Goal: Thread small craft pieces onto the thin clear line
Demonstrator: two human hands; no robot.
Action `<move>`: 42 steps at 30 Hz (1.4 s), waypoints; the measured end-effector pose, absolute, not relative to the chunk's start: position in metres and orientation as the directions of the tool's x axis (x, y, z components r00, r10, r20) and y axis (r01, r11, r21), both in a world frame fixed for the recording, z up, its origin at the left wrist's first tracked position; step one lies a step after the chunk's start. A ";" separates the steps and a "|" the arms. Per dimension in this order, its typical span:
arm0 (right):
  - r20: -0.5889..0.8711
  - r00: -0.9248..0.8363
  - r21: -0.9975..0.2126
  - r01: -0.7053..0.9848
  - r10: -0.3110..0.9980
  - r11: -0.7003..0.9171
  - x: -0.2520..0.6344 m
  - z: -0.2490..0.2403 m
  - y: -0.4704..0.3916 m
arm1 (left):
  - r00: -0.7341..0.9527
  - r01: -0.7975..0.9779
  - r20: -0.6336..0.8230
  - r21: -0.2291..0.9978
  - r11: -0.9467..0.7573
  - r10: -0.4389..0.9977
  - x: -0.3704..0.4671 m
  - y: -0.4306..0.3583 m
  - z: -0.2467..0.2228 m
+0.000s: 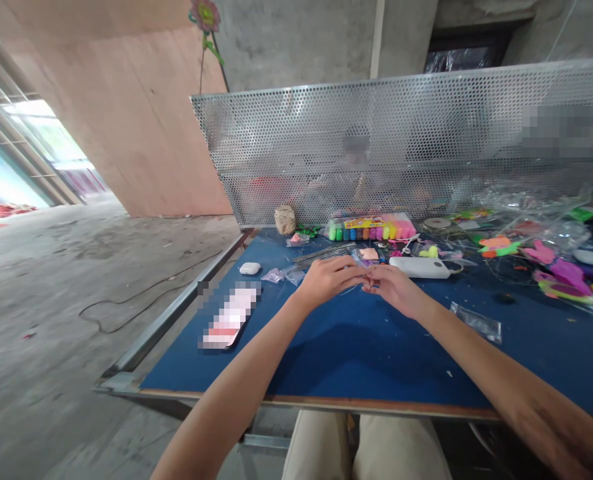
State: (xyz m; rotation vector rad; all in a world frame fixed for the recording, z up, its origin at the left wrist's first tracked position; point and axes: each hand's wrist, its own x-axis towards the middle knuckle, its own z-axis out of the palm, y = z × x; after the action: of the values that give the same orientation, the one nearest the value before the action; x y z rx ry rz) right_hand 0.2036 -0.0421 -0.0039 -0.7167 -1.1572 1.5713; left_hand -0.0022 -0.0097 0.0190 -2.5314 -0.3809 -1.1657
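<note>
Above the blue tabletop [346, 360], my left hand [327, 281] and my right hand [395, 288] meet at the fingertips. Fingers on both hands are bent and pressed together in a pinch. Whatever sits between them is too small or hidden to make out. Just behind the left hand lies a bundle of thin wires [326, 253]. Close behind the right hand is a white elongated device [420, 267] with a cord. A small bag with a peach-coloured piece [369, 254] lies right behind the fingertips.
At left lie a phone [230, 317] and a white earbud case [249, 268]. A pack of coloured clay [371, 228] stands by the perforated metal panel [376, 147]. Bright craft pieces [569, 273] crowd the right, with a clear plastic bag [476, 323] nearer me.
</note>
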 end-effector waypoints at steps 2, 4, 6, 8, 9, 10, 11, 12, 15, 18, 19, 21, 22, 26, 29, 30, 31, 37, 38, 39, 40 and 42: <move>0.099 -0.307 -0.926 -0.377 0.947 -0.026 0.204 -0.004 -0.042 | 0.635 0.372 0.764 -0.171 -0.912 0.116 -0.002 -0.010 0.019; 0.099 -0.309 -0.928 -0.372 0.946 -0.024 0.204 -0.004 -0.041 | 0.646 0.373 0.751 -0.155 -0.915 0.136 -0.002 -0.011 0.020; 0.125 -0.321 -0.932 -0.362 0.939 0.001 0.205 -0.004 -0.040 | 0.654 0.372 0.742 -0.147 -0.917 0.146 -0.003 -0.011 0.022; 0.172 -0.330 -0.938 -0.343 0.928 0.052 0.206 -0.003 -0.039 | 0.664 0.371 0.734 -0.157 -0.916 0.143 -0.005 -0.011 0.023; 0.199 -0.327 -0.940 -0.329 0.924 0.086 0.206 -0.003 -0.039 | 0.671 0.369 0.729 -0.167 -0.914 0.138 -0.007 -0.011 0.025; 0.222 -0.322 -0.943 -0.311 0.920 0.119 0.206 -0.003 -0.039 | 0.677 0.367 0.725 -0.179 -0.913 0.130 -0.008 -0.010 0.026; 0.240 -0.317 -0.945 -0.294 0.918 0.146 0.206 -0.004 -0.039 | 0.683 0.366 0.720 -0.191 -0.911 0.123 -0.010 -0.010 0.027; 0.255 -0.310 -0.945 -0.279 0.916 0.169 0.206 -0.004 -0.039 | 0.688 0.368 0.716 -0.201 -0.908 0.120 -0.011 -0.010 0.028; 0.267 -0.297 -0.952 -0.231 0.917 0.202 0.206 -0.004 -0.039 | 0.700 0.384 0.703 -0.222 -0.896 0.126 -0.015 -0.009 0.029; 0.254 -0.302 -0.958 -0.209 0.919 0.196 0.207 -0.003 -0.039 | 0.697 0.401 0.705 -0.230 -0.887 0.132 -0.016 -0.008 0.029; 0.247 -0.310 -0.958 -0.217 0.918 0.185 0.207 -0.003 -0.039 | 0.695 0.402 0.707 -0.231 -0.886 0.131 -0.016 -0.008 0.028; 0.234 -0.324 -0.958 -0.240 0.917 0.160 0.207 -0.002 -0.039 | 0.695 0.401 0.709 -0.240 -0.884 0.123 -0.016 -0.008 0.028; 0.225 -0.330 -0.958 -0.247 0.917 0.146 0.207 -0.002 -0.040 | 0.695 0.402 0.709 -0.249 -0.881 0.117 -0.015 -0.008 0.028; 0.184 -0.350 -0.963 -0.251 0.918 0.097 0.207 -0.001 -0.040 | 0.688 0.413 0.722 -0.305 -0.858 0.074 -0.015 -0.009 0.029; 0.191 -0.379 -0.965 -0.243 0.906 0.101 0.207 -0.001 -0.040 | 0.683 0.415 0.729 -0.341 -0.844 0.041 -0.015 -0.009 0.029; 0.198 -0.386 -0.965 -0.239 0.901 0.109 0.208 0.000 -0.040 | 0.682 0.413 0.730 -0.346 -0.842 0.034 -0.015 -0.009 0.029; 0.203 -0.389 -0.966 -0.232 0.899 0.118 0.208 0.000 -0.040 | 0.681 0.409 0.732 -0.348 -0.844 0.028 -0.015 -0.009 0.029; 0.199 -0.364 -0.970 -0.207 0.910 0.130 0.210 -0.001 -0.040 | 0.687 0.400 0.726 -0.364 -0.841 0.013 -0.015 -0.011 0.031; 0.190 -0.368 -0.969 -0.218 0.910 0.114 0.210 -0.001 -0.039 | 0.697 0.399 0.717 -0.372 -0.838 0.014 -0.015 -0.011 0.031; 0.178 -0.373 -0.969 -0.229 0.910 0.095 0.210 -0.002 -0.039 | 0.707 0.396 0.707 -0.380 -0.836 0.013 -0.016 -0.012 0.031; 0.168 -0.380 -0.968 -0.236 0.910 0.080 0.210 -0.002 -0.038 | 0.716 0.391 0.698 -0.387 -0.835 0.012 -0.016 -0.011 0.032; 0.162 -0.391 -0.968 -0.241 0.906 0.069 0.210 -0.003 -0.038 | 0.723 0.388 0.691 -0.394 -0.833 0.010 -0.017 -0.011 0.031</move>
State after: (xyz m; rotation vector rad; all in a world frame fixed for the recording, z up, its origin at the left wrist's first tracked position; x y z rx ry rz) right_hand 0.2101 -0.0376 -0.0030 -0.7249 -1.3822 1.5102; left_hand -0.0167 -0.0109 0.0313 -2.4009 -0.3018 -0.9585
